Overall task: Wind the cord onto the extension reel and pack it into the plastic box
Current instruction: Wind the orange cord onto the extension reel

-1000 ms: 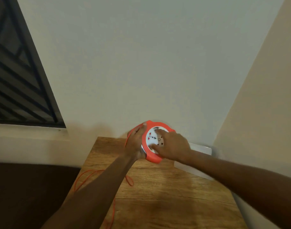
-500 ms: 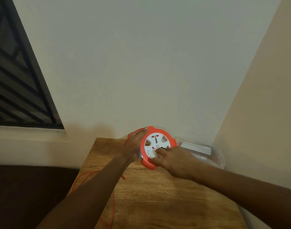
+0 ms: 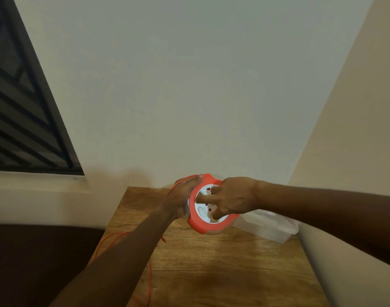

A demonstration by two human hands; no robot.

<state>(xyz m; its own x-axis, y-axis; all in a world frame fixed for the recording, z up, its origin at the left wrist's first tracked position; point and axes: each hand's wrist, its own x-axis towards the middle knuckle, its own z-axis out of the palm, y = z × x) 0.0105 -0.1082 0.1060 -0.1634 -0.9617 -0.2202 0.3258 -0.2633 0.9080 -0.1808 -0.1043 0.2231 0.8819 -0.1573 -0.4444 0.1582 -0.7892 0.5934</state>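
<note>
The biggest risk at this stage is the loose cord (image 3: 148, 282) snagging: it is trailing down from the reel under the left forearm, looping off the near-left edge of the wooden table (image 3: 223, 262), and a tangle or a catch on that edge would probably stall the winding or jerk the reel out of the grip. A second risk is the right fingers slipping off the white face, since they seem to be driving the turn with only fingertip contact; uneven turns could then pile the cord up on one side.

The person is holding the orange extension reel (image 3: 208, 226) raised above the far part of the table, tilted so its white socket face is looking toward the camera. The left hand (image 3: 182, 199) is cupping the reel's left rim, fingers curled around the edge with the cord passing just by them. The right hand (image 3: 233, 199) is reaching across from the right, index finger extended and pressing on the white face, the other fingers bent over its lower part. The clear plastic box (image 3: 271, 227) is sitting just right of and below the grip, against the wall.
</note>
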